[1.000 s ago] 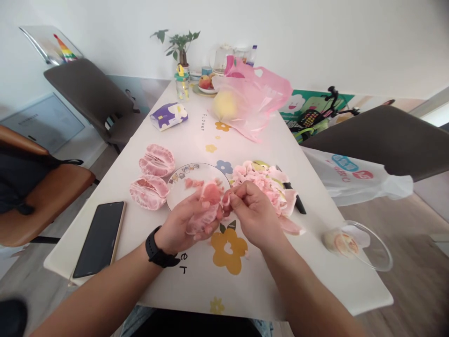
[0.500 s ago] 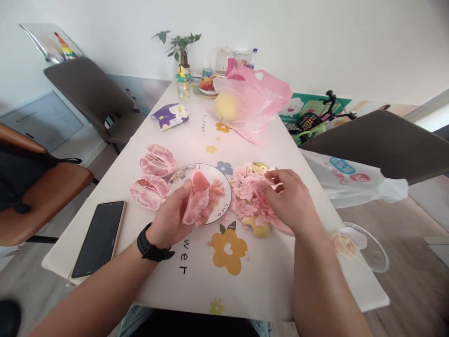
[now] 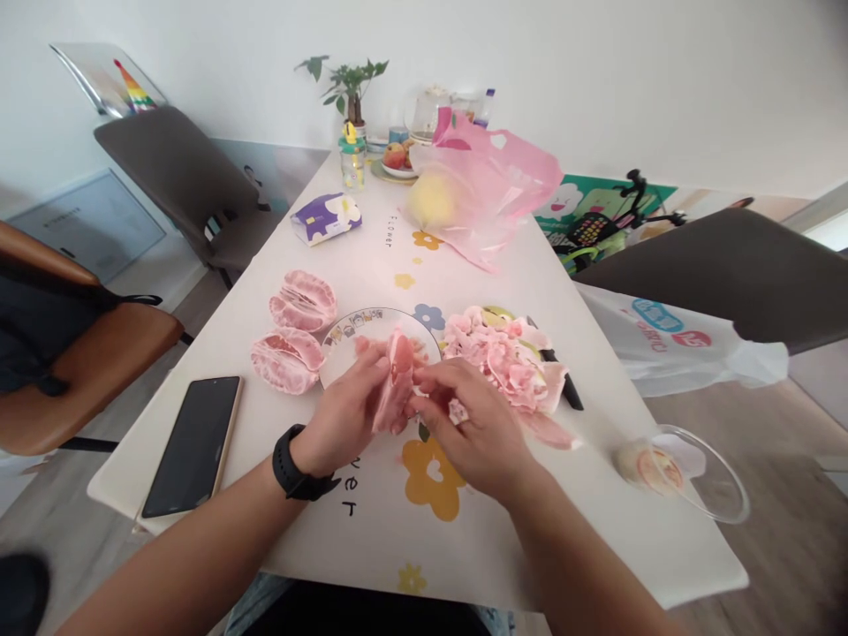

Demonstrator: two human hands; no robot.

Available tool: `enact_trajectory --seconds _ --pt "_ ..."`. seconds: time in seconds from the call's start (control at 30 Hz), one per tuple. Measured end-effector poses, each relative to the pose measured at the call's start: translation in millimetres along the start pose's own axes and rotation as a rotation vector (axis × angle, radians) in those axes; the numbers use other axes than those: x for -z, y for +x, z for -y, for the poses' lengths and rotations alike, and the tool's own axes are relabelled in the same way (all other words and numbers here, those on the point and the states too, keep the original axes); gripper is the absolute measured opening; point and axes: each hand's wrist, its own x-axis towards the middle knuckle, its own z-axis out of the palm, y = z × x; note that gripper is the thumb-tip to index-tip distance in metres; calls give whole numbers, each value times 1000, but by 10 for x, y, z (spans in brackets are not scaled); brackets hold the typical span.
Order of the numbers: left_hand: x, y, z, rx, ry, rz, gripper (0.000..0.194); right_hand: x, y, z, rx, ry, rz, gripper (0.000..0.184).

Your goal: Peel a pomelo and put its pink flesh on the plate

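My left hand [image 3: 341, 411], with a black watch [image 3: 295, 465] on its wrist, is shut on a pink pomelo segment [image 3: 397, 382] above a round white plate [image 3: 351, 347]. My right hand [image 3: 470, 433] pinches the segment's lower edge from the right, partly hiding it. Bits of pink pulp lie on the plate. Two peeled pomelo pieces [image 3: 303, 301] [image 3: 286, 360] rest left of the plate. To the right lies a heap of pale pink pomelo membrane [image 3: 503, 358].
A black knife handle [image 3: 563, 384] juts from under the heap. A phone [image 3: 192, 446] lies at the table's left edge. Farther off are a pink plastic bag [image 3: 490, 181] around a yellow pomelo [image 3: 430, 200], a tissue pack [image 3: 326, 219], and a clear bowl [image 3: 689, 473] at the right edge.
My right hand has moved left from above the membrane heap to the segment. My left hand still holds the segment, now more upright.
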Motion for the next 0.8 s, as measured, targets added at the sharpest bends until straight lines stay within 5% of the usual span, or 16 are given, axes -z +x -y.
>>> enact_trajectory --seconds 0.43,0.8 --pt "64 4 122 89 201 -19 25 29 36 -5 76 -35 180 19" --pt "16 -4 131 81 197 -29 30 3 38 -26 148 -87 135 17"
